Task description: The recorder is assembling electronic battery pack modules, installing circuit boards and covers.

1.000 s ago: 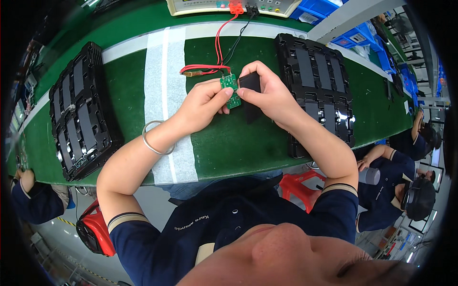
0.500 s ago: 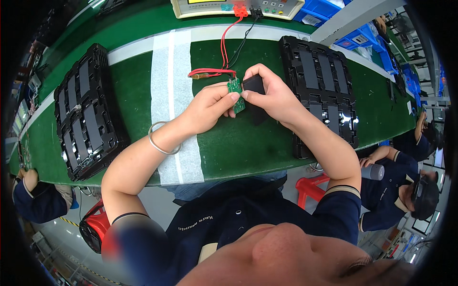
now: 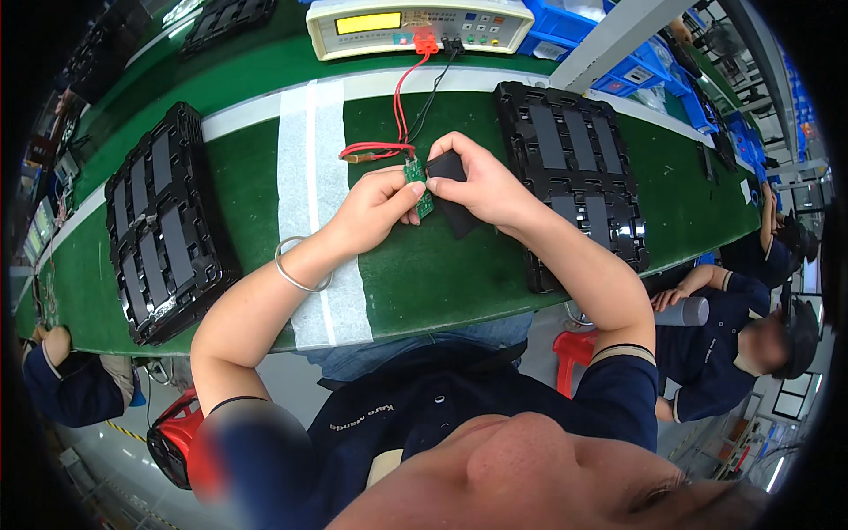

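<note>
The green circuit board is held up over the green table, its long side running away from the person. The left hand is on its left side, fingers closed on it, thumb pressed on the upper face and the other fingers curled beneath. Just right of the board, the right hand pinches a black flat piece between thumb and fingers, with no visible gap; whether that piece touches the board I cannot tell. Red leads reach the board's far end, where the exact contact is too small to make out. Beyond the board stands a cream instrument with a lit yellow display, the red leads and a black lead plugged into its front. A white strip lies left of the board; black trays flank it, one well left, one right
</note>
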The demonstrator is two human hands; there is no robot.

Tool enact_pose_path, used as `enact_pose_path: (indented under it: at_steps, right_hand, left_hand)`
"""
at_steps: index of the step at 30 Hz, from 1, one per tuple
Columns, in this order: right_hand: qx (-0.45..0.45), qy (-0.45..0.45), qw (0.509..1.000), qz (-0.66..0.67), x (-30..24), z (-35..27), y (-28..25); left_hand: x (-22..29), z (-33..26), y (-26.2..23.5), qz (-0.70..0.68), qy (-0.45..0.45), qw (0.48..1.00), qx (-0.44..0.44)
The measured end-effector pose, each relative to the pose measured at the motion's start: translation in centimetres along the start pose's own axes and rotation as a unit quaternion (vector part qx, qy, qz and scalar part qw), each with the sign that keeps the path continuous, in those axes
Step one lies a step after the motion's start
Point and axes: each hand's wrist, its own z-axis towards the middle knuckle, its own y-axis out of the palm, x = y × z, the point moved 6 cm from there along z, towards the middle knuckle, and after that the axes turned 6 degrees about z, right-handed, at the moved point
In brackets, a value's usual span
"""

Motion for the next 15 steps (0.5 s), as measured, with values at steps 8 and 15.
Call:
enact_pose_path:
  at_steps: [8,15]
  right_hand:
    - [-0.045,-0.086,0.994,-0.041,-3.2,-2.1,0.3]
    - [0.108,-0.192,0.974,0.061,-7.1,-9.1,-8.6]
  left_hand:
    - [-0.6,0.0,-0.7,0.039,-0.022,0.996,0.072]
    - [-0.5,0.0,0.0,0.022,-0.002,0.999,0.047]
